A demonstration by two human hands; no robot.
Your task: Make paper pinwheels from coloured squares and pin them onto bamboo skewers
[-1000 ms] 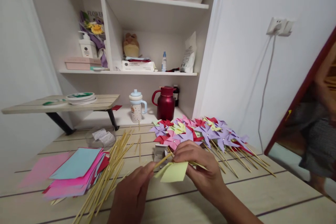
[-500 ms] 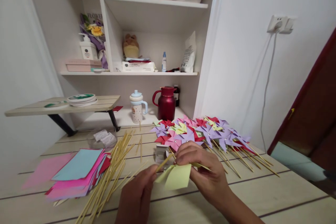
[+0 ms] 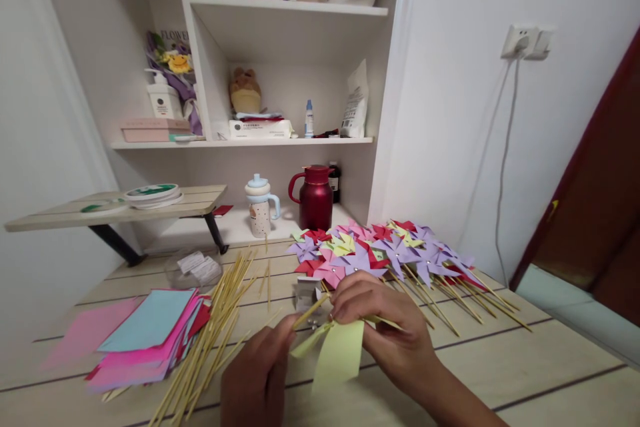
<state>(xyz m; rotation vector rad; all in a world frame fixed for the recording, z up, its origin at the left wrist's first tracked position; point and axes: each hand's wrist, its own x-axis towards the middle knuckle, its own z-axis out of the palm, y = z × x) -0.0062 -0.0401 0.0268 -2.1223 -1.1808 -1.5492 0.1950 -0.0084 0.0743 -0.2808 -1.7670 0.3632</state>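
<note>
A pale yellow paper pinwheel is pinched at its centre by my right hand, its blades spreading below and to the sides of the fingers. My left hand is closed around a thin wooden stick, whose upper end points toward the pinwheel's centre. Whether the stick touches the paper is hard to make out. Just behind my hands stands a small open box with tiny shiny bits near it. Finished pinwheels in purple, red, pink and yellow lie on sticks beyond my right hand.
Loose sticks and stacked coloured paper lie on the left. Behind them are a clear round container and a small raised stand. A cup and a red jug stand at the back below shelves.
The yellow pinwheel has turned slightly, its left blade now looking narrower. Both hands keep their grip, with my left hand shifted a little left. The camera view has shifted slightly.
</note>
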